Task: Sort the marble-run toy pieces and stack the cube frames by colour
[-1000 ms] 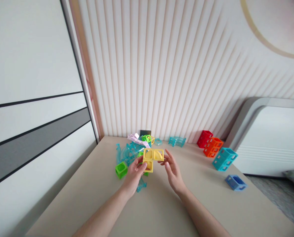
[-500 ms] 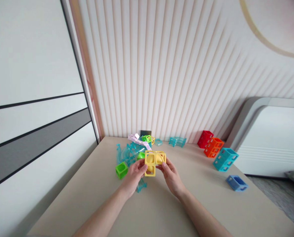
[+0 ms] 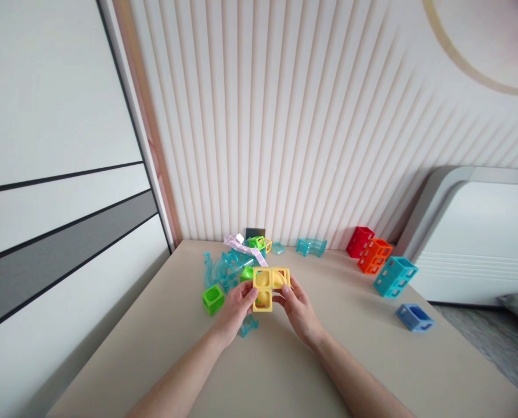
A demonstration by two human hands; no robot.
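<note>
Both hands hold a yellow L-shaped block piece (image 3: pixel 263 279) above the table, made of three open cubes with rounded inner parts. My left hand (image 3: pixel 236 307) pinches its lower left side. On the right, my right hand (image 3: pixel 300 309) grips the single cube that sticks out, thumb in front and other fingers partly behind. A green cube (image 3: pixel 213 299) lies just left of my left hand. Another green piece (image 3: pixel 247 274) is partly hidden behind the yellow one. Below my left hand's fingers lies a clear teal piece (image 3: pixel 249 325).
Clear teal track parts (image 3: pixel 224 270) and a lilac track (image 3: pixel 245 248) are heaped at the back left of the table (image 3: pixel 176 360). Red (image 3: pixel 360 242), orange (image 3: pixel 374 256), teal (image 3: pixel 395 277) and blue (image 3: pixel 414 317) blocks stand along the right. A ribbed wall rises behind.
The view has shifted slightly. The yellow piece has tilted a little in my hands, and the fingers of my right hand have spread slightly below its right cube.
</note>
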